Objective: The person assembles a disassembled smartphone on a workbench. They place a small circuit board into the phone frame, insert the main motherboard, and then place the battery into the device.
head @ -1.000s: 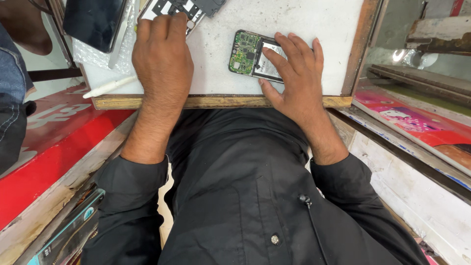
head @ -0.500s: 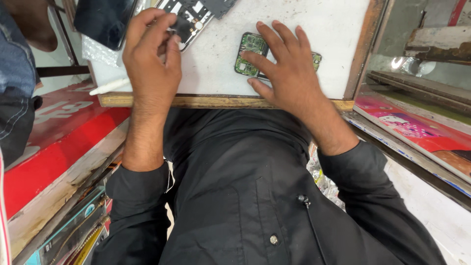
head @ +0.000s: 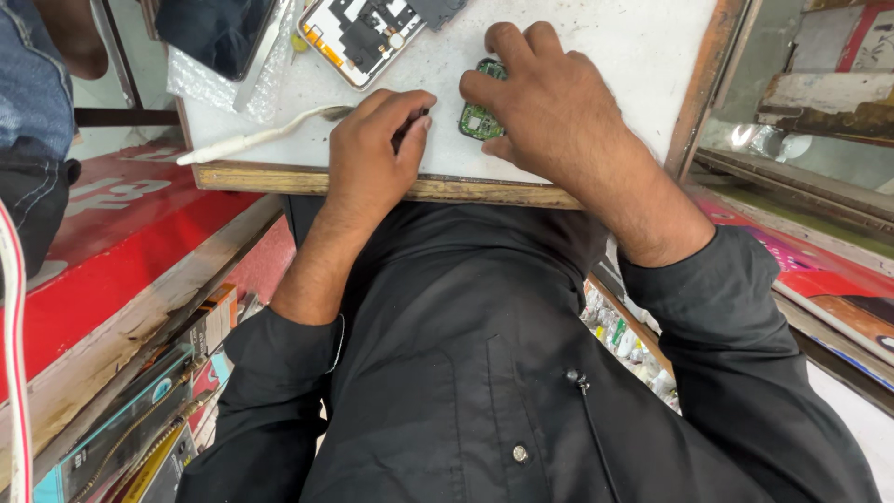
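Note:
My right hand [head: 549, 102] lies over a small green circuit board [head: 478, 119] on the white worktop [head: 596, 37], fingers curled around it and holding it down. Most of the board is hidden under the hand. My left hand [head: 377, 154] is closed around a thin dark tool [head: 407, 128] whose tip points toward the board. Just beyond both hands lies an opened phone [head: 358, 33] with its back off, dark parts and a yellow strip showing.
A white brush [head: 251, 137] lies at the worktop's near-left edge. A dark phone screen [head: 214, 33] rests on bubble wrap at the far left. The wooden table rim [head: 279, 177] runs in front. Red boards sit left and right; another person's jeans [head: 33, 102] at far left.
My left hand has come back from the opened phone toward the near edge and now grips the dark tool. My right hand has closed more tightly over the green board.

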